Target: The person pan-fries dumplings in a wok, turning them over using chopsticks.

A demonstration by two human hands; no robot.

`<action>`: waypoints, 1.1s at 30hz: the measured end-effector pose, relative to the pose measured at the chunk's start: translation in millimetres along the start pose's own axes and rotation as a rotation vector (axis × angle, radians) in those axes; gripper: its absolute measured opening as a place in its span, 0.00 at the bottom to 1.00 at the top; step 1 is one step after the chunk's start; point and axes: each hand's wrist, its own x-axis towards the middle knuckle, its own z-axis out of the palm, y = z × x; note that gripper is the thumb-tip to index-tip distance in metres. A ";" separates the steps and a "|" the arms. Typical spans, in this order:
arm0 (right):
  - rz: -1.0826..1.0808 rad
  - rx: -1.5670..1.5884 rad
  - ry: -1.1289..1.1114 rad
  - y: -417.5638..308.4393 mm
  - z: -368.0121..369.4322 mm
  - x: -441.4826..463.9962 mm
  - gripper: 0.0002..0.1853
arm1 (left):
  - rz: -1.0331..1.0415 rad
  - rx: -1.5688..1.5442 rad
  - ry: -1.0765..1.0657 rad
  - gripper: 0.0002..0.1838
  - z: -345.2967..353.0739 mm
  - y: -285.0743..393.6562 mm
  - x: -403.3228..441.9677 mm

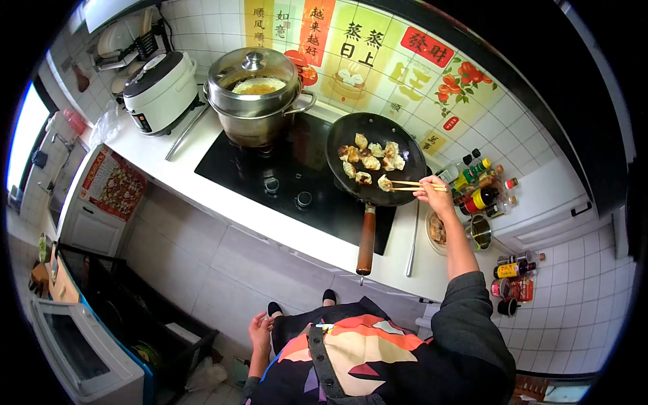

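Observation:
My right hand (434, 196) is closed around a pair of wooden chopsticks (406, 185). Their tips meet a browned dumpling (384, 182) at the near right side of a black frying pan (344, 175). Several more dumplings (370, 162), pale with brown crisp patches, lie across the pan's middle. The pan sits on a black glass cooktop (233, 165), its wooden handle (366, 246) pointing toward me. Down beside my body hangs my left hand (260, 331), holding nothing, its fingers loosely bent and apart.
A lidded steel steamer pot (253, 101) occupies the cooktop's left side, beside a white rice cooker (160, 91). Right of the pan are sauce bottles (478, 200), a plate of food (437, 228), a metal container (480, 231) and a long metal utensil (412, 246).

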 end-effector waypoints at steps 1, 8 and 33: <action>0.008 -0.010 -0.004 -0.7 -1.5 -1.9 0.05 | 0.000 -0.002 0.001 0.11 0.4 0.1 0.7; -0.011 0.129 0.047 3.1 -5.8 -0.3 0.06 | 0.007 -0.023 -0.049 0.12 1.4 -2.2 1.4; -0.310 -0.311 -0.166 -25.2 4.2 -27.8 0.05 | 0.022 -0.036 -0.021 0.11 -14.0 -9.5 0.4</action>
